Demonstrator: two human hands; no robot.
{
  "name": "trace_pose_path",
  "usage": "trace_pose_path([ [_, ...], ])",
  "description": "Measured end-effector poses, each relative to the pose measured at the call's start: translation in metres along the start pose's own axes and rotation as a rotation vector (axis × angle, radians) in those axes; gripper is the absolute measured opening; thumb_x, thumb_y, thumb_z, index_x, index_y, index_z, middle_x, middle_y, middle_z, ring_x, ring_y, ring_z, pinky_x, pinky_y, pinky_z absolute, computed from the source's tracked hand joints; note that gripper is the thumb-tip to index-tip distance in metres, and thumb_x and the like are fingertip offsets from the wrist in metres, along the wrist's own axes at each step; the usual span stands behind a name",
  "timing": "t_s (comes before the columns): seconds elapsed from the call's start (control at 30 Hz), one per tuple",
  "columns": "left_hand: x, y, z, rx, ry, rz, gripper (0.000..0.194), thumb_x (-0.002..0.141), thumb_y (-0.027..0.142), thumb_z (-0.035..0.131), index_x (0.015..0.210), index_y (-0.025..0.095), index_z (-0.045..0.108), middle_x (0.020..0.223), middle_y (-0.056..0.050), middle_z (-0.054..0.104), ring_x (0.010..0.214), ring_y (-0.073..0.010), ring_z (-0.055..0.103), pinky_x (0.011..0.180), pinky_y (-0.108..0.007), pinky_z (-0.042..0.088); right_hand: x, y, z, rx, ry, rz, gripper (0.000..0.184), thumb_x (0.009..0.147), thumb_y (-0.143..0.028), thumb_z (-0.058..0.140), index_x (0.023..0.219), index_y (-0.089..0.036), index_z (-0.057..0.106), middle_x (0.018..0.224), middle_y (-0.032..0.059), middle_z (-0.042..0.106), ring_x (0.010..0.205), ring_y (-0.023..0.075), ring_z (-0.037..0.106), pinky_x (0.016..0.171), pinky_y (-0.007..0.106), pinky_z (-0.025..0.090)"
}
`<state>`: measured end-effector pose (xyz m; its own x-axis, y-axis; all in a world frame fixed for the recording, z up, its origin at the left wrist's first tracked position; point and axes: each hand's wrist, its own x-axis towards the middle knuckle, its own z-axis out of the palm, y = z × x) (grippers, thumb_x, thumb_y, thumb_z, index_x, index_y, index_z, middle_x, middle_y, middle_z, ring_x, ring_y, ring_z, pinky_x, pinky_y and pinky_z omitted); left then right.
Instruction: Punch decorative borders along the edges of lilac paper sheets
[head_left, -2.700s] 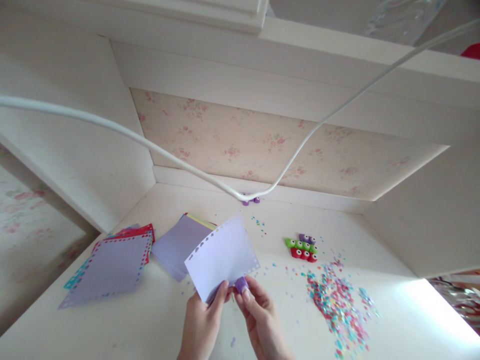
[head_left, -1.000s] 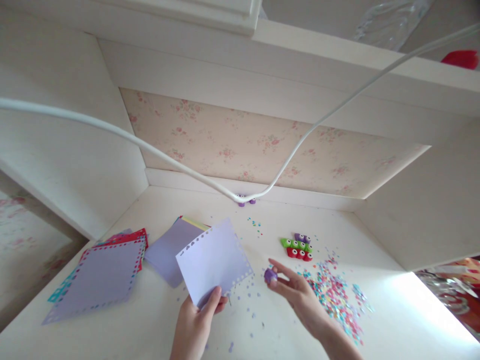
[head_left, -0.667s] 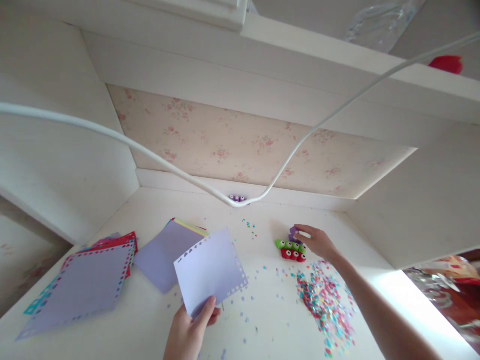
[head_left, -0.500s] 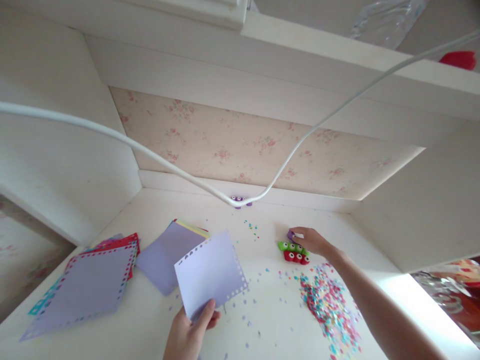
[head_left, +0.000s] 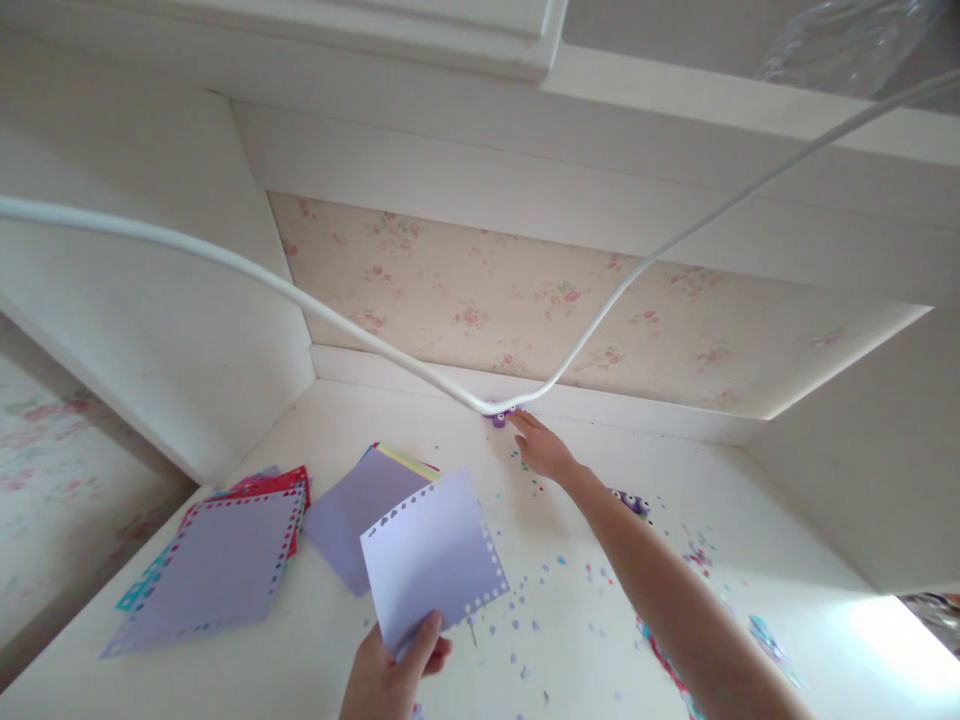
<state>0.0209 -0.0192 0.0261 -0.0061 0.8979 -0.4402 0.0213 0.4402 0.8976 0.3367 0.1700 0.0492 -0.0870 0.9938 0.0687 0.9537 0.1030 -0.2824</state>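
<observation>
My left hand (head_left: 401, 665) pinches a lavender sheet of paper (head_left: 435, 560) by its lower edge. Small shapes are punched out along the sheet's top and right edges. At the back of the white table, my right hand (head_left: 541, 445) stretches its fingers to the small purple paper punches (head_left: 499, 420) with eye-like white knobs, by the wall. Its fingertips are at the rightmost one; the white cable partly covers the group. More purple punches (head_left: 630, 502) show behind my right forearm, which hides most of the row.
To the left lie a stack of lavender sheets (head_left: 345, 530) and a pile of edge-punched sheets (head_left: 232, 560), with red and turquoise ones beneath. Paper confetti (head_left: 514, 625) is strewn over the table. A white cable (head_left: 360, 345) hangs across the view, below the shelf (head_left: 480, 150).
My right hand has left the purple punch by the green and red rows and moved back and left to the group at the wall. The left hand still holds the sheet.
</observation>
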Motion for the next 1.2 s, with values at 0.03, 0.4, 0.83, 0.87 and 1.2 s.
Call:
trace_pose_path([
  [0.03, -0.001, 0.0, -0.001, 0.001, 0.005, 0.01, 0.057, 0.062, 0.068, 0.072, 0.074, 0.012, 0.07, 0.068, -0.014, 0.075, 0.068, -0.0313, 0.074, 0.065, -0.038, 0.06, 0.011, -0.009, 0.007, 0.012, 0.0, -0.012, 0.058, 0.089, -0.009, 0.042, 0.146, -0.02, 0.042, 0.153, 0.0084, 0.04, 0.14, 0.0203, 0.035, 0.114, 0.035, 0.028],
  [0.4, 0.0, 0.023, -0.019, -0.096, 0.027, 0.049, 0.054, 0.06, 0.062, 0.079, 0.072, 0.009, 0.072, 0.065, -0.013, 0.074, 0.064, -0.0284, 0.073, 0.063, -0.035, 0.062, 0.015, -0.016, 0.006, 0.369, 0.088, 0.18, 0.017, 0.088, -0.021, 0.057, 0.102, -0.015, 0.062, 0.123, 0.0169, 0.059, 0.111, 0.0281, 0.059, 0.101, 0.043, 0.041],
  [0.83, -0.001, 0.039, 0.008, -0.19, -0.091, 0.075, 0.048, 0.073, 0.049, 0.077, 0.096, 0.007, 0.072, 0.092, -0.015, 0.077, 0.087, -0.03, 0.074, 0.079, -0.034, 0.062, -0.197, -0.154, 0.032, 1.858, 0.082, 0.496, 0.03, 0.081, -0.034, 0.075, 0.107, -0.022, 0.065, 0.109, 0.0043, 0.065, 0.1, 0.0206, 0.064, 0.1, 0.036, 0.045],
  [0.87, -0.002, 0.038, 0.011, -0.193, -0.11, 0.076, 0.048, 0.074, 0.048, 0.077, 0.098, 0.007, 0.072, 0.094, -0.015, 0.077, 0.088, -0.03, 0.074, 0.08, -0.034, 0.062, -0.203, -0.162, 0.033, 1.918, 0.084, 0.508, 0.029, 0.081, -0.034, 0.076, 0.106, -0.022, 0.067, 0.109, 0.0043, 0.066, 0.1, 0.0204, 0.064, 0.1, 0.036, 0.045],
  [1.2, -0.013, 0.035, 0.017, 0.093, -0.141, 0.221, 0.042, 0.08, 0.053, 0.068, 0.089, 0.013, 0.077, 0.087, -0.014, 0.078, 0.081, -0.03, 0.075, 0.072, -0.031, 0.06, -0.217, -0.18, 0.043, 2.02, 0.168, 0.528, 0.036, 0.07, -0.031, 0.086, 0.102, -0.022, 0.071, 0.106, 0.0051, 0.071, 0.095, 0.0214, 0.066, 0.094, 0.037, 0.048],
])
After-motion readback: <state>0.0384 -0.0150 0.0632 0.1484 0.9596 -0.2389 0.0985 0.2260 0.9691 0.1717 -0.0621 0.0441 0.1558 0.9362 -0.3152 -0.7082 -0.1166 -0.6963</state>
